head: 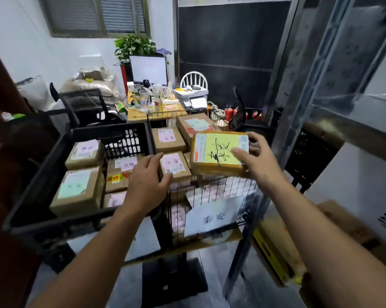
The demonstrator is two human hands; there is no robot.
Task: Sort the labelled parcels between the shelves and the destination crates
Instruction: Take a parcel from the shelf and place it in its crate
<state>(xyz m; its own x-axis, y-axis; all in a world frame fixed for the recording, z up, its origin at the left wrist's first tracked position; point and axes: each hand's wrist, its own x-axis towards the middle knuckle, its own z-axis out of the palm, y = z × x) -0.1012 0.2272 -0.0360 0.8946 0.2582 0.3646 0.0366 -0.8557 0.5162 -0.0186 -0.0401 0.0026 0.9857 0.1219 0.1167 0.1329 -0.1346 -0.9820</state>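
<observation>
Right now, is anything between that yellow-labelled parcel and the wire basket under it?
Nothing blocks it from above, but the wire basket is already piled to its rim with pink-labelled parcels, so the yellow-labelled parcel in the right hand would land on those.

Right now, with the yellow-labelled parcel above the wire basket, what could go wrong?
The right hand grips the brown cardboard parcel with the yellow label by one end, so it may tip and fall. The black wire basket below seems to hold pink-labelled parcels, so dropping it there may missort it.
</observation>
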